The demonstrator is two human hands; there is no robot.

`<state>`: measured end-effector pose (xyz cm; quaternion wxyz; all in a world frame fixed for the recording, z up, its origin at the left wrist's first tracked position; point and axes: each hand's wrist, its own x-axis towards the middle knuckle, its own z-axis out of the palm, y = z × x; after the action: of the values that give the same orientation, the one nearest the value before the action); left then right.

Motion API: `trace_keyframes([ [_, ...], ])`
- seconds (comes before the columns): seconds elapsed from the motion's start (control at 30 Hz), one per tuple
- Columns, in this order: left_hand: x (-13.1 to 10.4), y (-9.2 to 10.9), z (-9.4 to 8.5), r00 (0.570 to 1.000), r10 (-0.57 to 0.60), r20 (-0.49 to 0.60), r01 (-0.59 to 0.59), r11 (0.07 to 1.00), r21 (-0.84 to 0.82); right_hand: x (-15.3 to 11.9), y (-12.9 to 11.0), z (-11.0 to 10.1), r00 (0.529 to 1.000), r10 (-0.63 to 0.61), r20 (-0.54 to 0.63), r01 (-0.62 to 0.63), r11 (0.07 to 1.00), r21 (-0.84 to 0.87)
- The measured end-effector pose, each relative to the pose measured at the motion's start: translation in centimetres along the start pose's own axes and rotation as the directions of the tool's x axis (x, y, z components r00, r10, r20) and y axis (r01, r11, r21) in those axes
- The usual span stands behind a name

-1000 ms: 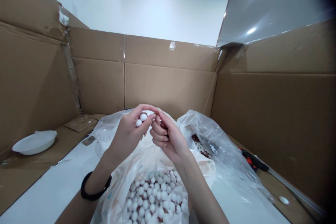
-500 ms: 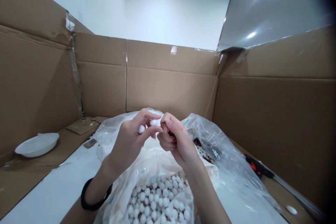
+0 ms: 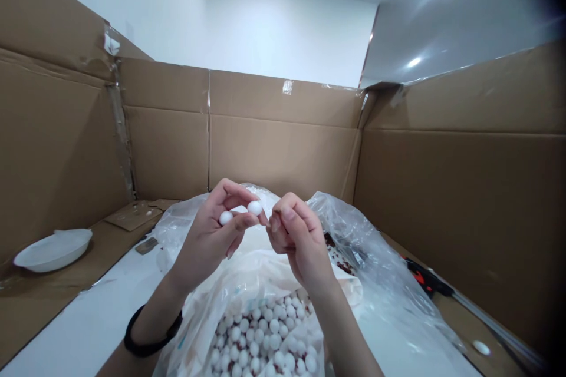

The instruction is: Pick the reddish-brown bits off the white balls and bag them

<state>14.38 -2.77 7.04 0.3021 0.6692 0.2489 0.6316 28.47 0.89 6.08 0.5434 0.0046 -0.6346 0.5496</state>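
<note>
My left hand pinches a small white ball between thumb and forefinger. A second white ball is tucked deeper in the same hand. Close beside it, my right hand is closed, its thumb pressed against curled fingers; whatever it may hold is hidden. Below both hands, an open plastic bag holds many white balls with dark red bits among them.
Clear plastic sheeting spreads over the white surface, with dark red pieces behind my right hand. A white dish is at left. At right lie a black-and-red tool and a loose white ball. Cardboard walls surround the space.
My hands have moved slightly apart, the left one shifting left with both balls. The pinched ball now shows more fully. The camera view has shifted a little.
</note>
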Motion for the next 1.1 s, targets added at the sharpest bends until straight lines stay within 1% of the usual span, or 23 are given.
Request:
trace_keyframes([
  [0.1, -0.08, -0.06, 0.05, 1.0, 0.013, 0.027, -0.013, 0.999, -0.032, -0.32, -0.01, 0.22, 0.999, -0.009, 0.036, 0.011, 0.999, -0.048],
  [0.2, -0.14, -0.03, 0.18, 0.997, 0.046, 0.055, -0.043, 0.998, -0.051, -0.46, 0.02, 0.47, 0.998, -0.028, 0.053, 0.03, 0.999, -0.045],
  [0.33, -0.24, 0.0, 0.21, 0.991, 0.08, 0.111, -0.075, 0.996, -0.051, -0.5, -0.11, 0.52, 0.998, -0.04, 0.045, 0.041, 0.999, -0.026],
  [0.43, -0.37, 0.11, 0.15, 0.987, 0.087, 0.137, -0.087, 0.996, -0.009, -0.52, -0.32, 0.39, 0.999, -0.037, 0.031, 0.038, 0.999, -0.035],
  [0.53, -0.42, 0.21, 0.09, 0.988, 0.083, 0.13, -0.085, 0.996, 0.01, -0.53, -0.52, 0.26, 0.998, -0.052, 0.026, 0.054, 0.997, -0.056],
  [0.67, -0.36, 0.2, 0.09, 0.994, 0.049, 0.095, -0.045, 0.998, -0.042, -0.56, -0.74, 0.34, 0.996, -0.064, 0.055, 0.071, 0.988, -0.135],
  [0.77, -0.33, 0.21, 0.11, 0.996, 0.024, 0.08, -0.02, 0.999, -0.041, -0.62, -0.83, 0.48, 0.999, -0.011, 0.048, 0.019, 0.984, -0.179],
  [0.9, -0.32, 0.25, 0.03, 0.998, -0.014, 0.068, 0.014, 1.0, 0.005, -0.65, -0.76, 0.47, 0.998, 0.05, 0.033, -0.043, 0.982, -0.182],
  [1.1, -0.3, 0.25, -0.27, 0.998, 0.0, 0.055, -0.003, 0.999, 0.05, -0.63, -0.75, 0.68, 0.999, 0.045, 0.018, -0.041, 0.98, -0.192],
])
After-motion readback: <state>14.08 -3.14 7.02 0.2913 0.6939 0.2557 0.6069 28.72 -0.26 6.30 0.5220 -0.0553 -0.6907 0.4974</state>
